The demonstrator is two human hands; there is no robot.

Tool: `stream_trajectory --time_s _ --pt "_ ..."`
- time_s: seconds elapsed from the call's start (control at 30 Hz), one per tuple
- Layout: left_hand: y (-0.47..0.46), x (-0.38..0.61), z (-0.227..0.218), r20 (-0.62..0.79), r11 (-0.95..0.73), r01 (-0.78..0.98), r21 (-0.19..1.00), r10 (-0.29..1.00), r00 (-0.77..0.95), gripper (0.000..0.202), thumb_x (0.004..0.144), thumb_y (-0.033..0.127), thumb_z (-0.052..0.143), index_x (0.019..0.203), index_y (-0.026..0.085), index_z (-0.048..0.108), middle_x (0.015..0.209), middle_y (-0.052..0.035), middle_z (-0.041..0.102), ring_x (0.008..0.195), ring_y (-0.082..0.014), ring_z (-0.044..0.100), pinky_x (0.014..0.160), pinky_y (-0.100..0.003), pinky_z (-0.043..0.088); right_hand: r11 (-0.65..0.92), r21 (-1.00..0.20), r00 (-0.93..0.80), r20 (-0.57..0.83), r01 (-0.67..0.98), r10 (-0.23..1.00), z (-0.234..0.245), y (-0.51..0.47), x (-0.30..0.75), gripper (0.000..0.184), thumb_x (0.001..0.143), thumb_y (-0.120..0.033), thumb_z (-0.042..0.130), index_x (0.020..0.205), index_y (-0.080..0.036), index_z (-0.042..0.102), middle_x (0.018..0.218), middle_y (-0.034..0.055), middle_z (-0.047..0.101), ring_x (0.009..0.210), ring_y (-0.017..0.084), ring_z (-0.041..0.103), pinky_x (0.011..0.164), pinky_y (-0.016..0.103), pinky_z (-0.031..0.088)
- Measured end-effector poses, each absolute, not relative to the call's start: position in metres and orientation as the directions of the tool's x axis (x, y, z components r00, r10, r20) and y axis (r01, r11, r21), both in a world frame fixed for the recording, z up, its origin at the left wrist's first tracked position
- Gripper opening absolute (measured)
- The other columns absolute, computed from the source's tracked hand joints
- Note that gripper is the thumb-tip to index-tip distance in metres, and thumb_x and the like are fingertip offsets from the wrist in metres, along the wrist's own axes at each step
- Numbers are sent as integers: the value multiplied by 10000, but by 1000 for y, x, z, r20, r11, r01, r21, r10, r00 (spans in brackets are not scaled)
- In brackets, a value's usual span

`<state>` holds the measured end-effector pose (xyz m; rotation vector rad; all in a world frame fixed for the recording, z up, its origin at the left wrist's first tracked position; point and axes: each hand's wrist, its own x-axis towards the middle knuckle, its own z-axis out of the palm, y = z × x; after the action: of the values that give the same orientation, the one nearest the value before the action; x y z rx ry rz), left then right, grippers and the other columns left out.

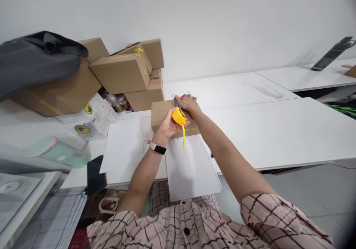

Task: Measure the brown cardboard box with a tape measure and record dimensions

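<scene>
My left hand (167,124) is closed round a yellow tape measure (178,117), whose yellow strap hangs down over the white sheets. A short length of its blade runs up to my right hand (187,102). That hand pinches the blade's end against the far top edge of a small cardboard box (159,112) lying flat on the white table (278,130). A watch sits on my left wrist.
Several cardboard boxes (122,71) are stacked at the back left, with a grey bag (33,61) on one. White sheets (191,167) lie in front of the small box. A mint-green bottle (59,153) lies at the left. Another white table (306,74) stands at the far right.
</scene>
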<state>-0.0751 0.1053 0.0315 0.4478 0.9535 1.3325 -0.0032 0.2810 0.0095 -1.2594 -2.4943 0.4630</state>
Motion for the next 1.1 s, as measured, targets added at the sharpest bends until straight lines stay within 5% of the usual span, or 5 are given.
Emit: stream_trajectory --time_s 0.23,0.53,0.8,0.97,1.1 --pt "72 -55 12 -211 146 -445 884 972 -99 403 831 508 726 1002 150 657 878 -81 728 722 -233 756 664 -347 624 490 -420 -479 141 763 867 8 278 -7 620 990 -605 259 1323 -307 688 1420 154 587 1344 420 434 1095 707 265" --pt "32 -24 -10 -230 167 -474 864 970 -77 572 693 569 820 1035 144 644 923 -86 702 733 -256 756 607 -346 609 483 -461 -465 160 744 870 8 275 -5 531 973 -565 362 1319 -338 695 1377 139 617 1331 406 441 1106 679 266" --pt "37 -29 -11 -226 174 -447 877 972 -64 560 720 575 798 1040 145 636 902 -73 701 713 -243 756 616 -344 615 475 -481 -476 129 737 870 11 275 -6 515 973 -535 379 1329 -331 690 1412 128 606 1372 407 421 1138 681 235" --pt "3 -59 -12 -138 96 -370 924 986 -91 610 682 566 825 1112 176 637 1074 -104 706 753 -254 755 583 -337 608 460 -712 -513 163 530 843 27 271 41 672 971 -670 326 1540 -339 460 1554 66 499 1427 323 425 1179 567 313" --pt "-35 -102 -26 -7 -78 -212 974 927 -374 685 649 402 889 1243 291 566 1162 -53 687 834 -240 755 685 -336 627 401 -827 -376 253 393 891 6 244 109 739 970 -718 276 1543 -286 452 1598 79 446 1433 283 445 1162 483 388"
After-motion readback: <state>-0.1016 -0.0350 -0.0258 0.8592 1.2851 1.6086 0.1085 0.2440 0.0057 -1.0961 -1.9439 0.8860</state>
